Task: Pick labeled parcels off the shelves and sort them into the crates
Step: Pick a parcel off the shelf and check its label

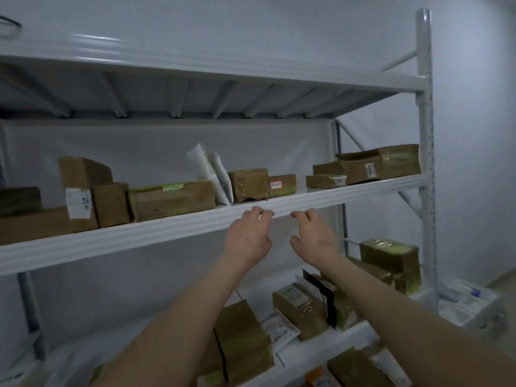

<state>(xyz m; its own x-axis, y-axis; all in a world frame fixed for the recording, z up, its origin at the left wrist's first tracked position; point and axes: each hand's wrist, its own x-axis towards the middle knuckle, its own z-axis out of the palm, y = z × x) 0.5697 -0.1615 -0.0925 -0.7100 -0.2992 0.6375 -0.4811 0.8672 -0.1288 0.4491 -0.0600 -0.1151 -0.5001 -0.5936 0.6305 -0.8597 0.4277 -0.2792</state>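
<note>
The left grip point(247, 236) and right grip point(314, 236) are held spread, empty, at the shelf edge point(167, 227). The brown parcel point(251, 184) is set above and behind; the left grip is nearer.

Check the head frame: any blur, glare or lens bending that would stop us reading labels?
Head view: dim, bluish light; slight blur softens the left hand and right hand; glare streaks the top shelf; the middle shelf edge runs nearly straight, little bending; the red-edged label is too soft to read.
</note>
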